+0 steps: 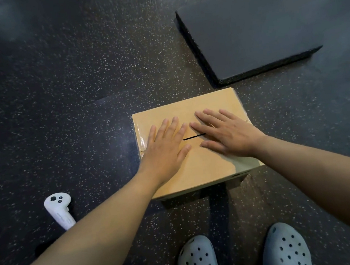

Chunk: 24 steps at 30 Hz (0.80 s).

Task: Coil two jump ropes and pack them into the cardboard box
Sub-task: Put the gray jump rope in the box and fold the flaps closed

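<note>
Cardboard box [202, 168] sits on the floor [78, 99], flaps closed. Left hand [167, 146] and right hand [229, 135] lie flat on top, fingers straight, gripping nothing. Likely light, with flaps that yield — lift by the side walls. Ropes not visible.
</note>
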{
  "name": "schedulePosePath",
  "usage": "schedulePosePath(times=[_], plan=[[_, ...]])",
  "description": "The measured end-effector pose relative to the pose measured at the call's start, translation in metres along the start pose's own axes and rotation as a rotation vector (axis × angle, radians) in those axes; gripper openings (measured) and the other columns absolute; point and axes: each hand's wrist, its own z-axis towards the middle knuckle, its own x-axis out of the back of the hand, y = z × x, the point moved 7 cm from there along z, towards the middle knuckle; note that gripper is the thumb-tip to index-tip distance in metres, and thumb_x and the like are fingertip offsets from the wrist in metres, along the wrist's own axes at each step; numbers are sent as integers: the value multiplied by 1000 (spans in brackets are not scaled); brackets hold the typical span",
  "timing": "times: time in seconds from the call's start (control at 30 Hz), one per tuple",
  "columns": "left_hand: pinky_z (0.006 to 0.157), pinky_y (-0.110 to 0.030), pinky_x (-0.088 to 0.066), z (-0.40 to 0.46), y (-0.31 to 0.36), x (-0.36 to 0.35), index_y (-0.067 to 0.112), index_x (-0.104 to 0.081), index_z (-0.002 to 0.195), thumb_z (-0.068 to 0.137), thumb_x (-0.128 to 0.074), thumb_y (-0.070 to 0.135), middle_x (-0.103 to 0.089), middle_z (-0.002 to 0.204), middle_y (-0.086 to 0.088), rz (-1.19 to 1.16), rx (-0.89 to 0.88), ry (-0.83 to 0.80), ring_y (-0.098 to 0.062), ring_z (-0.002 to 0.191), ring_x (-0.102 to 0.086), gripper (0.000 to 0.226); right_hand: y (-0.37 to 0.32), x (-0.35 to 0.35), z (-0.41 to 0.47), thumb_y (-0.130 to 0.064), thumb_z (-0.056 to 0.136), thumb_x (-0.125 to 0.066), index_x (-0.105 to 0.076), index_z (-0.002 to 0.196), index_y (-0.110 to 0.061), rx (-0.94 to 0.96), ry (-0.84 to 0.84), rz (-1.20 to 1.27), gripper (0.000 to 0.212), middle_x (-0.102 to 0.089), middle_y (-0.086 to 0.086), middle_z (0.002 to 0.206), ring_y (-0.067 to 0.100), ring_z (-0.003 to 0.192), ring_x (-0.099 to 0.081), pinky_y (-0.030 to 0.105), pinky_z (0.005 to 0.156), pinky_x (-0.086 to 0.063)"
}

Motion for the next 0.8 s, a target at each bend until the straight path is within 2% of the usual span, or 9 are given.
schedulePosePath(times=[0.13, 0.2, 0.27, 0.33, 0.47, 0.53, 0.67, 0.8], plan=[[126, -51, 6, -1, 0, -7, 27, 0, 163, 107, -16, 53, 9, 172, 0, -5, 17, -40, -22, 158, 12, 64, -3, -6, 1, -70, 89, 6, 3, 161, -36, -8, -49, 12, 80, 7, -1, 171, 22, 158, 5, 46, 127, -3], [126, -52, 1, 0, 2, -5, 26, -6, 163, 107, -18, 53, 3, 172, -1, -13, 26, -33, -24, 158, 7, 64, -2, 1, 3, -71, 90, -1, -11, 162, -33, -8, -30, 10, 82, -7, 4, 172, 26, 158, -7, 48, 126, -14], [126, -51, -9, -2, 1, 4, 27, -18, 161, 106, -25, 54, -11, 172, -1, -10, 16, 25, -24, 158, -8, 62, -3, 7, 4, -68, 95, -19, -37, 155, -25, 12, -16, -4, 76, -35, 10, 163, 34, 150, -33, 53, 117, -35], [126, -49, -13, -4, -1, 8, 29, -24, 160, 105, -29, 56, -17, 170, 1, -20, 15, 41, -23, 157, -13, 61, -3, 5, 4, -66, 96, -24, -44, 149, -23, 17, -6, -8, 72, -42, 11, 158, 36, 146, -39, 53, 113, -40], [125, -50, -11, 3, -2, 6, 34, -23, 158, 104, -30, 59, -11, 171, 3, -23, 53, -50, -23, 157, -8, 60, -3, -3, 4, -66, 94, -5, -11, 162, -29, -26, -89, -19, 77, -3, 3, 172, 26, 158, -3, 46, 125, -13], [123, -49, -18, 6, -1, 11, 34, -28, 156, 103, -33, 60, -16, 170, 2, 14, 34, -62, -25, 154, -15, 59, -6, 1, 3, -62, 95, -8, -5, 162, -29, -27, -129, -7, 75, 5, 2, 172, 25, 158, 3, 46, 126, -11], [108, -45, -35, 3, 1, 31, 32, -46, 144, 100, -43, 60, -40, 157, 0, 43, -13, 32, -25, 138, -40, 53, -8, 15, -1, -53, 105, -31, -17, 161, -28, -19, -53, 18, 63, -11, 5, 171, 29, 157, -11, 47, 123, -25], [109, -46, -37, 2, 5, 33, 28, -42, 148, 102, -41, 56, -38, 158, -2, 30, -11, -23, -26, 138, -39, 54, -13, 29, -2, -49, 103, -44, -39, 152, -26, -47, 0, 67, 55, -34, 8, 160, 29, 145, -34, 46, 109, -44]])
